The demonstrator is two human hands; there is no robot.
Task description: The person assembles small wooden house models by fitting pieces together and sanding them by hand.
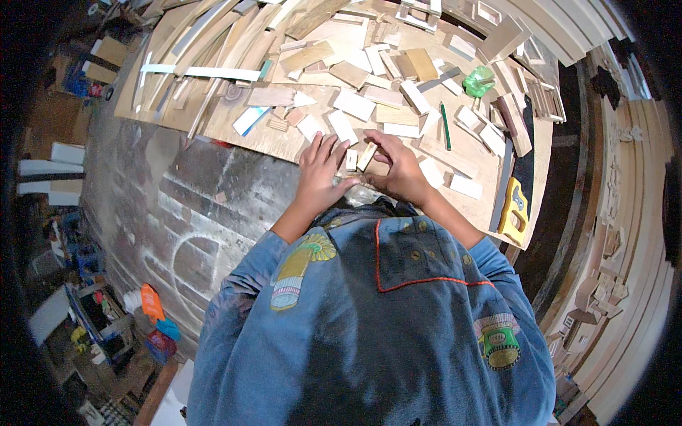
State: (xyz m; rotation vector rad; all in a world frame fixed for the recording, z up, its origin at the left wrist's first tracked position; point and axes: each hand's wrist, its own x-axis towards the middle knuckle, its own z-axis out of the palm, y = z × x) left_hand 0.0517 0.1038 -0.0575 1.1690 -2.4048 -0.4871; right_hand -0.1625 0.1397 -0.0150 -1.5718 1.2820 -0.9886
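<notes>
Shirt, btm cut off | L hand spread | R hand @ wood blk, grip unclear

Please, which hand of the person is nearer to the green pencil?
Right. The right hand is close by, left of the green pencil; the left hand is farther left.

On the plywood board, scattered wooden blocks and a green pencil; by its right edge, a yellow-handled saw; towards the left end, long strips.
</notes>
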